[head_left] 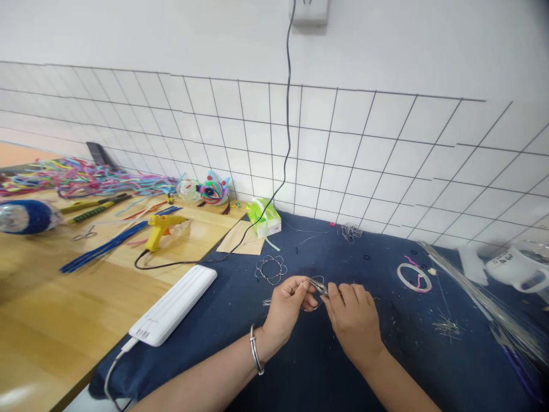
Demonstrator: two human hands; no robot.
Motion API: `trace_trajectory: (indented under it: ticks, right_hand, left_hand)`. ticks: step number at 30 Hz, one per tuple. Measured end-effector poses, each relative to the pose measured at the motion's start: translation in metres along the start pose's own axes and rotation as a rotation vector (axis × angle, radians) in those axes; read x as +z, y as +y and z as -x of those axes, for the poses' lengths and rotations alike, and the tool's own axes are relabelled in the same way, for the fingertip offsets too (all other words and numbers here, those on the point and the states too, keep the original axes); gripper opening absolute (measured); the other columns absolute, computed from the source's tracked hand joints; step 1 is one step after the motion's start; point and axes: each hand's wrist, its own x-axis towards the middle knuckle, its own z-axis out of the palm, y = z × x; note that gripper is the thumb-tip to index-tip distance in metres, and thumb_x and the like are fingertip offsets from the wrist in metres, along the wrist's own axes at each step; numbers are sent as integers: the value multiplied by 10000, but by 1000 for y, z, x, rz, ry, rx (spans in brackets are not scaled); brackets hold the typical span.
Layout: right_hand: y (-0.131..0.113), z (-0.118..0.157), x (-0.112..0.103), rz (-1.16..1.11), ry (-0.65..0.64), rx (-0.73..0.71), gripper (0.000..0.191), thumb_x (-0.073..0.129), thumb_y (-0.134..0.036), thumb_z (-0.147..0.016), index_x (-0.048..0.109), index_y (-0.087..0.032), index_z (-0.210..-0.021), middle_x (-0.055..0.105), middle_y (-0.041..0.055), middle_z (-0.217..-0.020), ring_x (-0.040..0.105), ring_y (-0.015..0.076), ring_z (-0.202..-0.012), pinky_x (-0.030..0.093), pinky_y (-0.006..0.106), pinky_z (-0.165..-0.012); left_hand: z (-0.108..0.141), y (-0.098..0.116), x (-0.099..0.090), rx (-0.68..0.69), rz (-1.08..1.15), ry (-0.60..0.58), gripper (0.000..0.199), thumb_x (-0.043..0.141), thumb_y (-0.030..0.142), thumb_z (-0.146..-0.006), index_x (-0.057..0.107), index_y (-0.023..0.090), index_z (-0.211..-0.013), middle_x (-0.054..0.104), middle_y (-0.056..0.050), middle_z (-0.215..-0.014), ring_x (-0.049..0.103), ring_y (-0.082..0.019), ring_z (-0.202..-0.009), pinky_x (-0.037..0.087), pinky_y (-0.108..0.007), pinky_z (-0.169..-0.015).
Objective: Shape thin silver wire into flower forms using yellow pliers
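My left hand (291, 306) is closed, pinching a thin piece of wire (318, 279) between thumb and fingers. A silver bracelet circles that wrist. My right hand (354, 320) is wrapped round a pair of pliers (319, 286); their metal jaws point left and meet the wire at my left fingertips. The pliers' handles are hidden in my palm. Just beyond my left hand, a flower-shaped wire ring (271, 269) lies flat on the dark blue cloth (300, 366).
On the left wooden table (103, 309) lie a yellow glue gun (159, 230), blue stems (115, 239) and a colourful heap (86, 177). A white power bank (174, 306), tissue pack (263, 216), wire bundle (476, 286), round coil (414, 278) and white mug (518, 266) surround my hands.
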Motion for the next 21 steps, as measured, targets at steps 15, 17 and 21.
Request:
trace_trajectory:
  ticks: [15,17,21]
  right_hand:
    - [2,2,3,-14,-9,-36,243,477,-269,-857,570,-163,-1055,529,53,-746,432,174,-717,326,332,-668]
    - [1,4,3,-3,-3,-42,250,474,-261,-858,565,-161,-1069,529,54,-746,431,174,-716,323,334,-662]
    - [-2,6,4,13,7,-81,261,476,-214,-850,552,-170,-1096,538,53,-751,434,175,-712,315,332,-640]
  left_hand:
    - [0,3,0,9,-10,-10,209,542,321,-803,566,115,-780,596,-11,-564,537,-84,-454,429,-195,-476]
    - [0,1,-1,1,-5,-14,212,542,325,-802,565,118,-764,591,-9,-548,534,-85,-449,426,-195,-474]
    - [-1,-4,-1,-27,24,-26,198,543,318,-800,572,123,-805,584,-3,-533,527,-85,-445,422,-192,-467]
